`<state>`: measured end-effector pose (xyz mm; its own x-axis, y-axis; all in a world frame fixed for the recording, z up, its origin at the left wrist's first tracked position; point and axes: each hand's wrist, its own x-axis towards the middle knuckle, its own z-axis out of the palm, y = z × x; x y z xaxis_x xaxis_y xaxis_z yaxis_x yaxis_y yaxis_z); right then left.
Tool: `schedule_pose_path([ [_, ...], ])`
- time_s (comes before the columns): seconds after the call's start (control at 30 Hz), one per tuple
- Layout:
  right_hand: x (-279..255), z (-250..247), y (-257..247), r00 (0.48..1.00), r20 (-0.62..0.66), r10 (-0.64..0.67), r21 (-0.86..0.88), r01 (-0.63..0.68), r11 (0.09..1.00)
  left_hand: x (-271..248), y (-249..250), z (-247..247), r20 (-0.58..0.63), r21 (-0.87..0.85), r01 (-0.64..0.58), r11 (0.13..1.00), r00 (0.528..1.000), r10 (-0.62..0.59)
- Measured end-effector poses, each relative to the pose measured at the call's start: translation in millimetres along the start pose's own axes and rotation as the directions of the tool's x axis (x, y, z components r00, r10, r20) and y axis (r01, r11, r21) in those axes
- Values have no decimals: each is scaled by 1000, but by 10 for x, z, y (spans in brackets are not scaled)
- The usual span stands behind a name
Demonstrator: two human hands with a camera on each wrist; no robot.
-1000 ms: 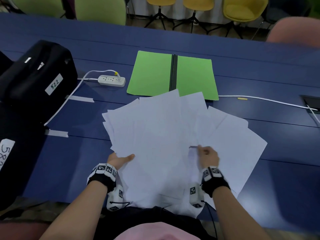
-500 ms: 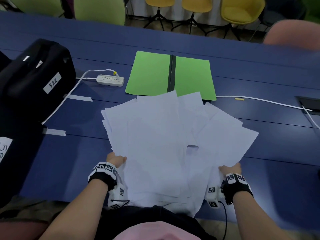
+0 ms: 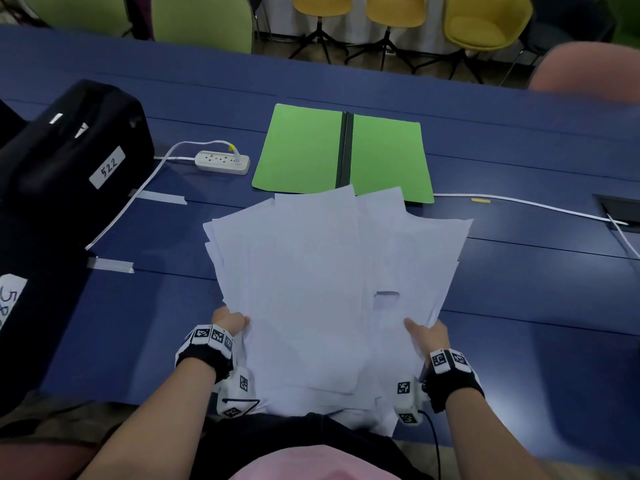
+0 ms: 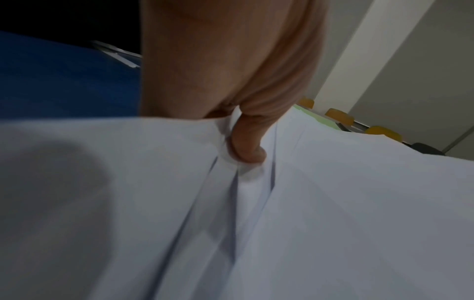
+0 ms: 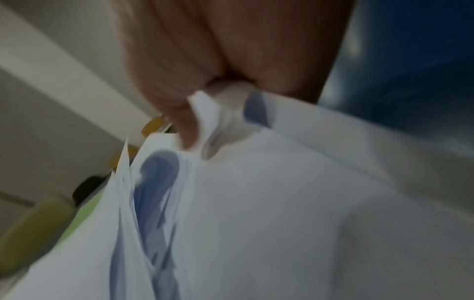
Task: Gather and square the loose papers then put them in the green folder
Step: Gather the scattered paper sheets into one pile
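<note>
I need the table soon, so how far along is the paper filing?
Early stage. Done: the green folder lies open on the table, ready. In hand: the left hand and right hand each grip a side of the loose papers, thumbs on top, pulling them together. Left: the sheets are fanned with uneven edges, so squaring them, then putting them in the folder.

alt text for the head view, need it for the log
Two hands, left hand and right hand, grip opposite sides of a fanned pile of white papers on a blue table. An open green folder lies beyond; a power strip sits to its left.
</note>
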<state>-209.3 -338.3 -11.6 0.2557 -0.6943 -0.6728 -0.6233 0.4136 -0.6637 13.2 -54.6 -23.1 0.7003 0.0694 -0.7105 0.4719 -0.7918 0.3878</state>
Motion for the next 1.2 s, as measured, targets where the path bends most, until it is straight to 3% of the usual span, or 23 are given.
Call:
schedule_pose_path([
  [0.17,39,49,-12,966,-214,-148,-343,67,937,-16,18,17,-9,49,-26,998,1000,26],
  [0.27,37,170,-123,842,-342,-418,-629,126,767,-18,15,-8,13,41,-29,999,1000,29],
  [0.37,46,357,-221,783,-218,-583,-786,213,580,-28,7,-39,-9,23,-41,999,999,41],
  [0.43,93,452,-257,767,-131,-628,-797,295,527,-58,14,-54,-2,36,-59,998,998,59],
  [0.5,142,494,-330,753,-145,-642,-728,359,585,-79,10,-61,-1,63,-77,995,997,77],
  [0.6,81,414,-552,768,-327,-551,-385,424,820,-67,3,-72,-4,63,-94,994,996,94],
  [0.7,185,145,-628,829,-477,-293,-91,284,954,-73,3,-73,3,63,-101,993,995,101],
  [0.77,298,-41,-540,903,-417,-104,14,120,993,-67,8,-80,1,76,-101,992,995,101],
  [0.83,354,-120,-413,949,-314,19,7,-18,1000,-53,15,-74,8,84,-85,993,996,85],
  [1.03,273,-122,-281,925,-343,-163,-252,77,965,-77,33,-70,6,51,-20,999,1000,20],
  [1.2,269,-117,-316,935,-319,-156,-318,49,947,-83,63,-62,23,74,-14,997,1000,12],
])
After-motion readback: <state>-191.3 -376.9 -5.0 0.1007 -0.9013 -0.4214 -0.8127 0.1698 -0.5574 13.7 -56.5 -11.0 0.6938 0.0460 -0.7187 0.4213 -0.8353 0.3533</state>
